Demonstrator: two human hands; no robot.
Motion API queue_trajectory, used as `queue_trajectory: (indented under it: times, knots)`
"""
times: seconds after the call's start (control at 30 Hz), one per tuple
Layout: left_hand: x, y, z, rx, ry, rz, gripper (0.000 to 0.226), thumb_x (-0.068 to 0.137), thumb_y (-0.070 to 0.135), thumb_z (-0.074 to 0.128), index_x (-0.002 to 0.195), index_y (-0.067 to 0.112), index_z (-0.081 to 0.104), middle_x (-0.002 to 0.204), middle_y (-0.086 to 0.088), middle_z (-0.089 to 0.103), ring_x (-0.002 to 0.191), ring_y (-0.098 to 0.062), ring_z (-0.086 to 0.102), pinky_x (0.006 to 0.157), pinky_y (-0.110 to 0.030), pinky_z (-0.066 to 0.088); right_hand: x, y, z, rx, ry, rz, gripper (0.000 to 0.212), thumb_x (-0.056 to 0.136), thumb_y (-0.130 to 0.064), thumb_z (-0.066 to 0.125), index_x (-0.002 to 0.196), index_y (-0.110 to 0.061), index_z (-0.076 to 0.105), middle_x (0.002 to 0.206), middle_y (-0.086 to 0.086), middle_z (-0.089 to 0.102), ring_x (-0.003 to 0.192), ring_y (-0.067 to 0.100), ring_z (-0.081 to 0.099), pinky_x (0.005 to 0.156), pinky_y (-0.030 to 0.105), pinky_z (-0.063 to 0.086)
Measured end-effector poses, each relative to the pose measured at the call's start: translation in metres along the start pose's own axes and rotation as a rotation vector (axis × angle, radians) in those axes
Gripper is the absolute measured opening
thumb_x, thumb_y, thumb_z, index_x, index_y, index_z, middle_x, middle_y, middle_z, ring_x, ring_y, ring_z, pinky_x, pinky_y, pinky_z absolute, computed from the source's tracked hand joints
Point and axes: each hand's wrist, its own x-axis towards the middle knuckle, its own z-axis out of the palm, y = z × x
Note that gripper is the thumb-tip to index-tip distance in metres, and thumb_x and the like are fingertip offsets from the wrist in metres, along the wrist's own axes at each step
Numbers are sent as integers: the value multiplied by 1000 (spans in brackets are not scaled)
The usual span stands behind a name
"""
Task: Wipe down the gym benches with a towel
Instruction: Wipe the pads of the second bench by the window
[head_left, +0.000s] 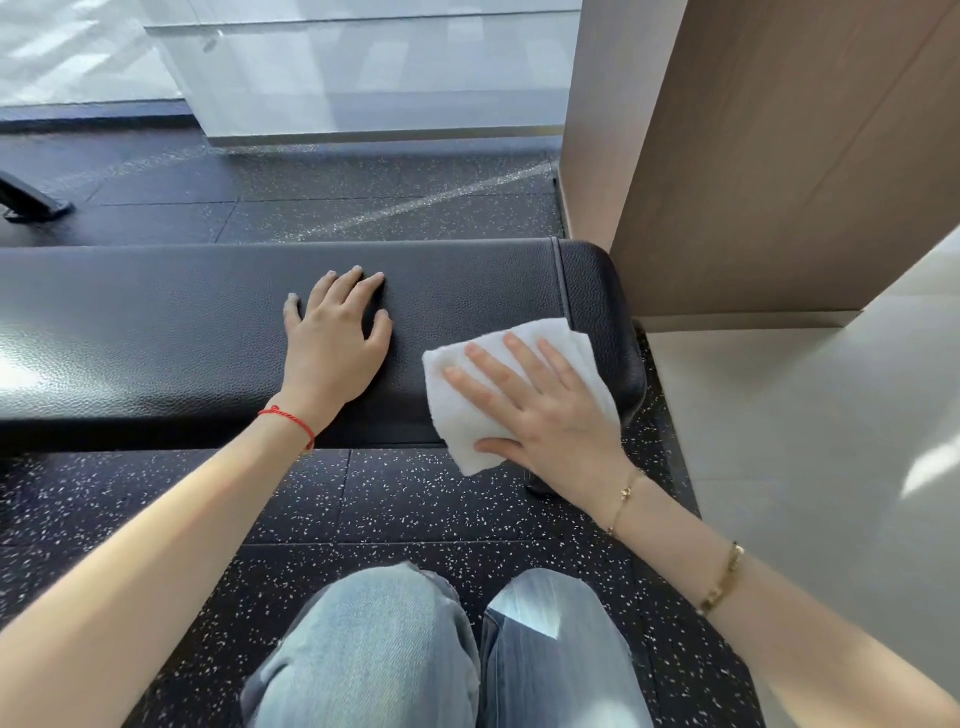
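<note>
Nearest: knees in light blue jeans (415, 654) over black speckled rubber floor (405, 499). Right hand (540, 410), fingers straight, presses folded white towel (467, 410) flat on right end of black padded bench (182, 322), towel overhanging near edge. Left hand (332, 338) released, fingers spread, resting on bench top left of towel. Far right: wood-panelled column (779, 156). No readable writing or brand marks.

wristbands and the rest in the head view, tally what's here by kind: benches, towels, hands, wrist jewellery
Black padded leather gym bench: 1
White folded terry towel: 1
Bare hands, left hand flat on the bench, right hand pressing the towel: 2
Wrist jewellery, red string bracelet, thin gold chain bracelet, wide gold bangle: 3
Total: 7
</note>
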Motion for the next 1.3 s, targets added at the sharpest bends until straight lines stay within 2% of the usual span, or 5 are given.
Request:
queue_trajectory:
  times: [0.17, 0.57, 0.77, 1.07, 1.3]
  knots:
    - [1, 2, 2, -1, -2, -8, 48, 99, 35, 43, 146, 28, 43, 157, 2, 36, 149, -21, 23, 120, -59, 10, -32, 31, 8, 36, 64, 91, 80, 85, -62, 59, 153, -29, 33, 157, 2, 38, 145, 34, 34, 117, 52, 30]
    - [0, 6, 0, -18, 10, -23, 46, 98, 33, 45, 143, 27, 46, 155, 2, 39, 148, -20, 25, 120, -58, 10, 12, 10, 0, 112, -70, 38, 74, 93, -72, 20, 157, -35, 15, 163, -3, 22, 150, 31, 20, 121, 50, 12]
    - [-1, 7, -4, -54, 32, -22, 46, 96, 32, 48, 141, 24, 49, 152, 0, 42, 146, -21, 28, 120, -58, 12, 30, 11, -1, 323, -68, 246, 62, 97, -63, 10, 155, -42, 15, 164, -8, 18, 152, 25, 11, 124, 42, 4]
    - [0, 4, -4, -144, 74, -29, 42, 95, 21, 48, 136, 14, 56, 145, 0, 51, 141, -20, 35, 120, -57, 13, 130, 2, 5, 359, -209, 378, 56, 103, -56, 15, 156, -42, 2, 167, -7, -1, 153, 25, -8, 122, 45, -11]
    - [1, -31, -23, -169, 61, 3, 42, 95, 20, 46, 136, 13, 56, 144, -2, 51, 140, -21, 37, 121, -55, 14, 121, -28, 3, 328, -171, 383, 57, 100, -58, 13, 154, -47, -2, 166, -11, -2, 153, 23, -9, 121, 43, -14]
